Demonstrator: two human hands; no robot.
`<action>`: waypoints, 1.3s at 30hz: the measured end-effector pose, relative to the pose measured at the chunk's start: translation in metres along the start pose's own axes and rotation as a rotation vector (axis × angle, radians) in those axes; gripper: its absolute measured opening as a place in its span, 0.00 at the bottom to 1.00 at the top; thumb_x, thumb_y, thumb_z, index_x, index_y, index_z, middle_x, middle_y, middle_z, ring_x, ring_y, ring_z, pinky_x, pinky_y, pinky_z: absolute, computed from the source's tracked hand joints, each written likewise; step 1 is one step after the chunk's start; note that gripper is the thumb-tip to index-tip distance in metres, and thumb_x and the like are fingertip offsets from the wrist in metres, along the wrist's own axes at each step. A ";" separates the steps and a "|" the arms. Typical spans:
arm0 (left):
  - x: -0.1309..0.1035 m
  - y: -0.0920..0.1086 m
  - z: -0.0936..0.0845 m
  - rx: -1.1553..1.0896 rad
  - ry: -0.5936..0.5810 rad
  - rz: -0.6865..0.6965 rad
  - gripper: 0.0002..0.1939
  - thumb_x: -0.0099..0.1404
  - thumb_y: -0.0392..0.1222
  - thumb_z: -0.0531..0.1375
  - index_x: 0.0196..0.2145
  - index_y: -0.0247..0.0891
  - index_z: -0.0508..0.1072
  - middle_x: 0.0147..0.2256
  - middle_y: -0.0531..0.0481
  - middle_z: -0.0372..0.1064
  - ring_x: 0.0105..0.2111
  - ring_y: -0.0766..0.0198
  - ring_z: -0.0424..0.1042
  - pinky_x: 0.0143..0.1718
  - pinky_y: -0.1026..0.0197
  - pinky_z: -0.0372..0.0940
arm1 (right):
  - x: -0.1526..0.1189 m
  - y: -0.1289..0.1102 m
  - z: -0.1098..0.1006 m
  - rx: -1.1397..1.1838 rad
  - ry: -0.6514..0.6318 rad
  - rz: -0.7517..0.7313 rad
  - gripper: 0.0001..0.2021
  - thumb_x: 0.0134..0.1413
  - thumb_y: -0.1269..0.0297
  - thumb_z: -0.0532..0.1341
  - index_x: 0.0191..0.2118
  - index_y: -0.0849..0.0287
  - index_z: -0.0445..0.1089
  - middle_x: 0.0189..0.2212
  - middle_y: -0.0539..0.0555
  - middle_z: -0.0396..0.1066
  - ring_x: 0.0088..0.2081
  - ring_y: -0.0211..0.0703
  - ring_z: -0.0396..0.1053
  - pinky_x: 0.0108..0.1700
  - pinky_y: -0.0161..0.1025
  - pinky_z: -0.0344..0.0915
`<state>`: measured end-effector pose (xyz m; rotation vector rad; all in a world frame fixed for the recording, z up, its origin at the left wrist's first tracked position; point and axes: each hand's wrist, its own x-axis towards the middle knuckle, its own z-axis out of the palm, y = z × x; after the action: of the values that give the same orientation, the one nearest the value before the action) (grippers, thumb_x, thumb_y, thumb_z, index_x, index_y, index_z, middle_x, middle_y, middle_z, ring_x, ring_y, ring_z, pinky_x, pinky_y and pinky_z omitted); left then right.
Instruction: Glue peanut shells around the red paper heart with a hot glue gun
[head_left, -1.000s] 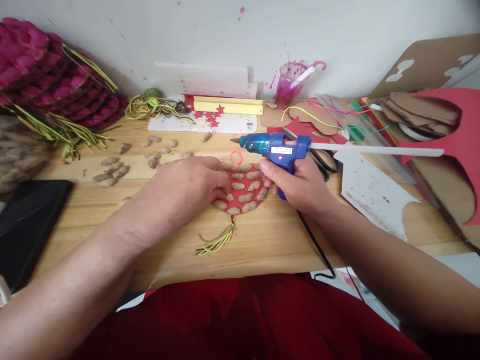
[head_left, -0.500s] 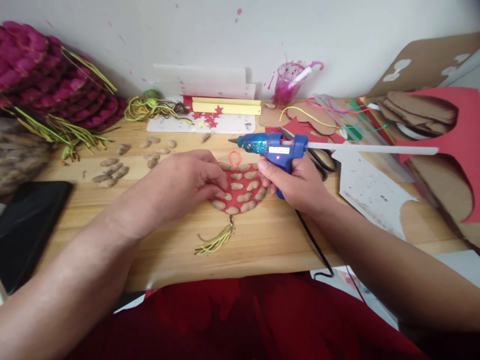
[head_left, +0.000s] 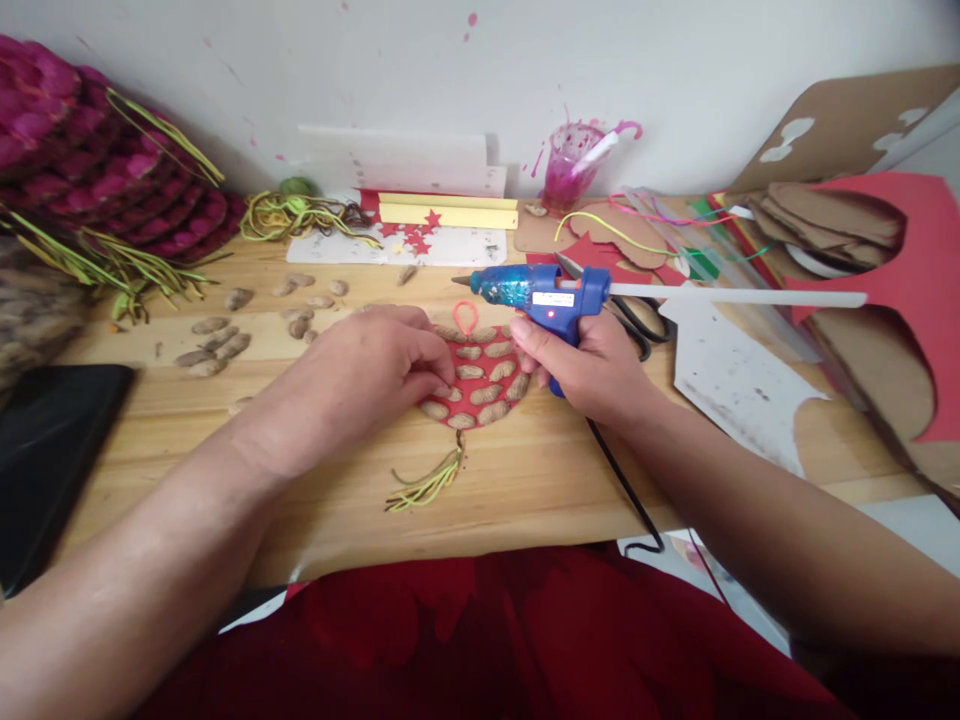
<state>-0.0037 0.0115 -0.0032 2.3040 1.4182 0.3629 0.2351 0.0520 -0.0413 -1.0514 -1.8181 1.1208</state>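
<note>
My right hand (head_left: 592,365) grips a blue hot glue gun (head_left: 551,300), its nozzle pointing left and a long white glue stick running out of its back. A small red light glows on the gun's body. Beneath the hands lies a red disc (head_left: 491,409) bearing rows of peanuts, with an orange loop (head_left: 466,317) at its top and a yellow-green tassel (head_left: 427,482) at the bottom. My left hand (head_left: 386,360) is over the disc's left side, thumb and fingers pinched at a peanut (head_left: 453,394) there. The fingers partly hide that peanut.
Loose peanuts (head_left: 217,340) are scattered at left, near a black phone-like slab (head_left: 60,470). Magenta stacked pieces (head_left: 112,150) stand back left. Scissors (head_left: 645,325), a stained cup (head_left: 571,170), cardboard pieces (head_left: 832,225) and red sheet (head_left: 930,270) are at right and back.
The whole view has shifted slightly. My left fingers stay pinched at the disc's left side with hardly any movement, and the glue gun keeps its place in my right hand.
</note>
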 end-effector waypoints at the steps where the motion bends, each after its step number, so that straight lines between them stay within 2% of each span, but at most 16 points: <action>1: 0.000 0.000 0.000 0.005 -0.001 -0.004 0.09 0.65 0.36 0.61 0.32 0.44 0.82 0.34 0.54 0.76 0.35 0.64 0.72 0.39 0.63 0.62 | 0.000 0.000 0.000 -0.001 0.004 -0.003 0.14 0.65 0.51 0.65 0.35 0.56 0.75 0.28 0.52 0.73 0.38 0.50 0.74 0.38 0.44 0.72; 6: 0.001 0.001 0.002 0.022 -0.011 -0.033 0.10 0.65 0.37 0.61 0.32 0.44 0.83 0.33 0.53 0.76 0.36 0.63 0.73 0.40 0.62 0.62 | 0.000 0.001 0.001 -0.002 0.017 -0.013 0.13 0.64 0.52 0.65 0.33 0.55 0.74 0.27 0.52 0.72 0.37 0.50 0.74 0.39 0.45 0.72; 10: 0.002 0.001 0.002 0.037 -0.014 -0.050 0.09 0.65 0.37 0.62 0.32 0.44 0.83 0.33 0.53 0.76 0.35 0.62 0.72 0.38 0.61 0.61 | 0.000 0.003 0.002 -0.013 0.016 0.030 0.16 0.65 0.52 0.64 0.29 0.55 0.72 0.24 0.50 0.70 0.30 0.46 0.71 0.35 0.44 0.70; 14: 0.001 0.001 0.003 0.042 -0.023 -0.067 0.09 0.65 0.39 0.61 0.32 0.45 0.83 0.34 0.52 0.77 0.36 0.60 0.72 0.38 0.59 0.61 | -0.001 0.005 0.002 -0.001 0.016 0.049 0.17 0.65 0.50 0.65 0.29 0.55 0.72 0.23 0.50 0.69 0.28 0.44 0.69 0.32 0.43 0.69; 26: 0.003 0.006 0.001 0.038 -0.071 -0.132 0.11 0.64 0.41 0.58 0.31 0.45 0.81 0.34 0.51 0.76 0.40 0.56 0.71 0.43 0.56 0.62 | 0.001 0.003 0.002 0.018 -0.005 0.049 0.16 0.65 0.52 0.64 0.28 0.54 0.71 0.23 0.49 0.69 0.29 0.45 0.69 0.35 0.44 0.70; 29: 0.002 0.008 0.001 0.042 -0.075 -0.138 0.11 0.65 0.41 0.58 0.31 0.46 0.81 0.35 0.50 0.76 0.41 0.56 0.71 0.44 0.55 0.63 | 0.001 0.003 0.002 0.022 -0.004 0.028 0.14 0.64 0.52 0.65 0.31 0.53 0.73 0.25 0.50 0.71 0.34 0.48 0.72 0.39 0.45 0.72; 32: 0.001 0.009 0.001 0.059 -0.066 -0.127 0.11 0.65 0.42 0.58 0.32 0.46 0.82 0.35 0.50 0.74 0.39 0.56 0.71 0.42 0.56 0.63 | 0.002 0.003 0.002 0.033 -0.003 0.011 0.12 0.64 0.51 0.65 0.34 0.52 0.75 0.26 0.51 0.73 0.38 0.51 0.74 0.41 0.47 0.73; 39: 0.002 0.012 0.001 0.077 -0.067 -0.163 0.11 0.65 0.40 0.58 0.32 0.46 0.82 0.37 0.50 0.72 0.38 0.59 0.71 0.38 0.59 0.63 | 0.002 0.001 0.003 0.044 -0.005 0.025 0.12 0.63 0.51 0.65 0.35 0.54 0.75 0.25 0.51 0.72 0.37 0.50 0.74 0.41 0.46 0.73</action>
<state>0.0066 0.0083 0.0015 2.2181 1.5978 0.1842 0.2320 0.0527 -0.0425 -1.0495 -1.7801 1.1745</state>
